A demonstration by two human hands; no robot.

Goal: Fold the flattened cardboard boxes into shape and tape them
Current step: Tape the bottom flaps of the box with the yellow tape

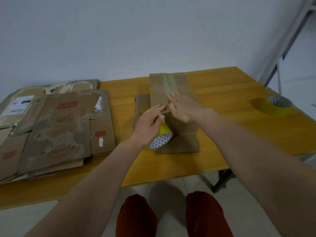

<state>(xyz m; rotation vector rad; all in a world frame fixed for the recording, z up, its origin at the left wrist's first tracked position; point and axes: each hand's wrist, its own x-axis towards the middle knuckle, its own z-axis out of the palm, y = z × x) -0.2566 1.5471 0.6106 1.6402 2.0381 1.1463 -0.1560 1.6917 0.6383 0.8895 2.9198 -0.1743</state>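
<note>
Yellow table (222, 134) against grey wall (119, 40); left hand (148, 127) gripping tape roll (161, 138), right hand (183, 108) flat on box (181, 134).

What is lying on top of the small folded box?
On the box lies a tape strip; the right hand presses it flat. The seam below is covered.

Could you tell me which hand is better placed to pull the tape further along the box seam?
Probably the left hand: it already grips the yellow tape roll, while the right hand lies flat on the brown cardboard box.
</note>
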